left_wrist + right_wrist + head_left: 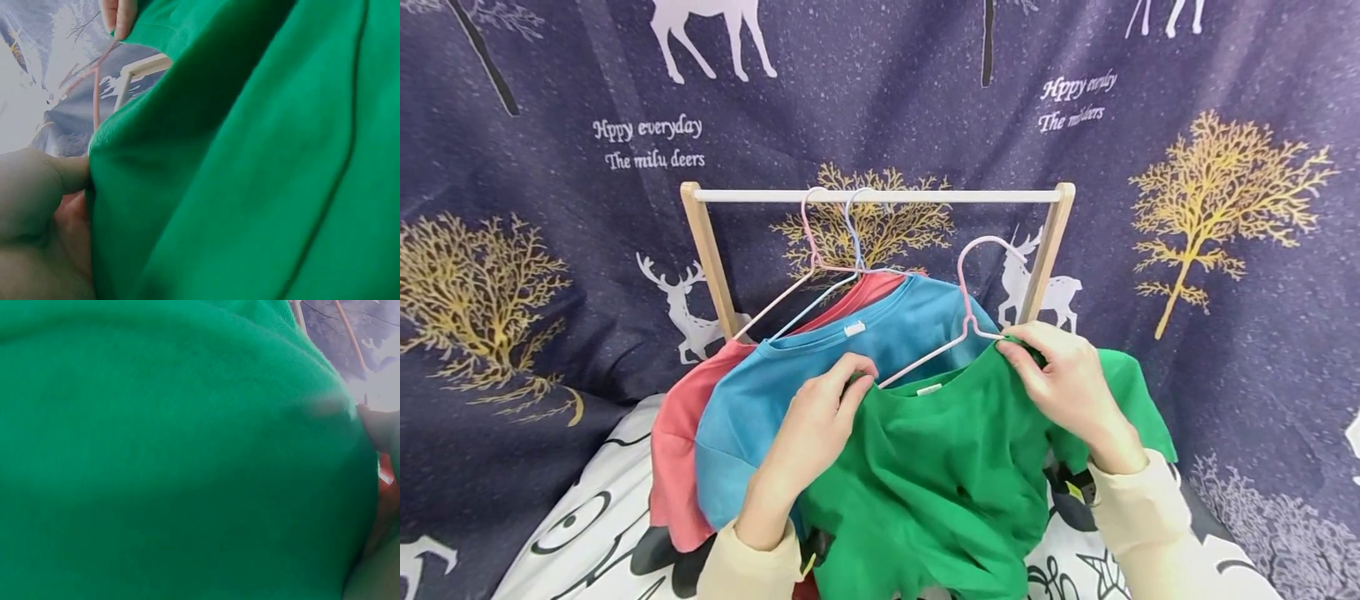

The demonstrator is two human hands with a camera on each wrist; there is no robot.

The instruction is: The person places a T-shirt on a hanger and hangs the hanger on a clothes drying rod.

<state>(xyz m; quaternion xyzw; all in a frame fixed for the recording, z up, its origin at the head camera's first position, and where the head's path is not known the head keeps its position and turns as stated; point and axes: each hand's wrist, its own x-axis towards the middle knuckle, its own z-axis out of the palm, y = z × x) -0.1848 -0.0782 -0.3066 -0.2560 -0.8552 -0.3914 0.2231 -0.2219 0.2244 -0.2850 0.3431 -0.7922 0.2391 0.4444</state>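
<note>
A green T-shirt [940,475] is held up between both hands, its neckline and white label facing up. My left hand [811,433] pinches the left side of the neckline between thumb and fingers. My right hand [1069,382] pinches the right side of the neckline beside the arm of a pink hanger [967,321]. That hanger's arms reach into the shirt's neck, and its hook stands up below the rail, apart from it. In the left wrist view the green fabric [237,162] fills most of the picture. Green cloth [175,456] likewise covers much of the right wrist view.
Behind stands a small rack with a white rail [925,197] and wooden posts [1048,250]. A blue T-shirt [737,417] and a red T-shirt [673,467] hang there on hangers, left of centre. Black-and-white patterned fabric [587,517] lies underneath; a dark printed curtain [880,108] backs everything.
</note>
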